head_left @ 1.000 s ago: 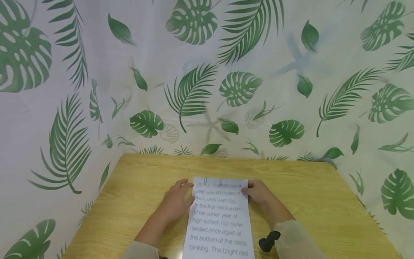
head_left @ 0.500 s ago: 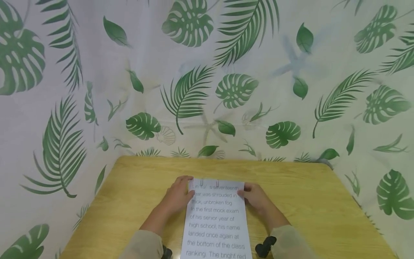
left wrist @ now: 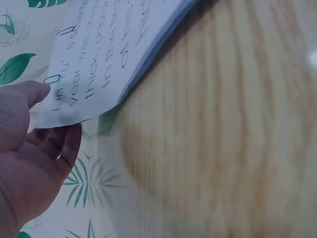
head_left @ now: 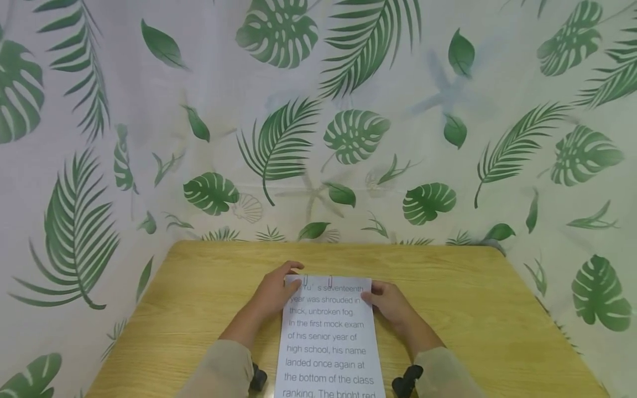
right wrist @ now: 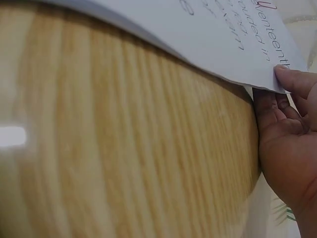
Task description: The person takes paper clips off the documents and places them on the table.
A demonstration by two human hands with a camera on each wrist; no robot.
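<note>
A stack of white printed sheets (head_left: 325, 337) with large black text lies between the hands on the table. Two paper clips sit at its top edge: a teal one (left wrist: 53, 79) and a red one (head_left: 330, 281). My left hand (head_left: 271, 293) holds the top left corner, thumb above and fingers beneath, as the left wrist view shows. At the top right corner my right hand (head_left: 393, 304) pinches the sheets, its thumb (right wrist: 292, 79) on the text side and the other fingers partly hidden underneath. In both wrist views layered page edges show along the side.
The wooden table (head_left: 473, 320) extends to both sides and behind the sheets. A white curtain (head_left: 348, 138) printed with green leaves rises behind it and along both sides. Black straps (head_left: 407, 381) show at the sleeve cuffs.
The left hand has closed from beside the sheets onto the top left corner, its thumb now over the page. The right thumb lies slightly further over the page. The view has shifted a little.
</note>
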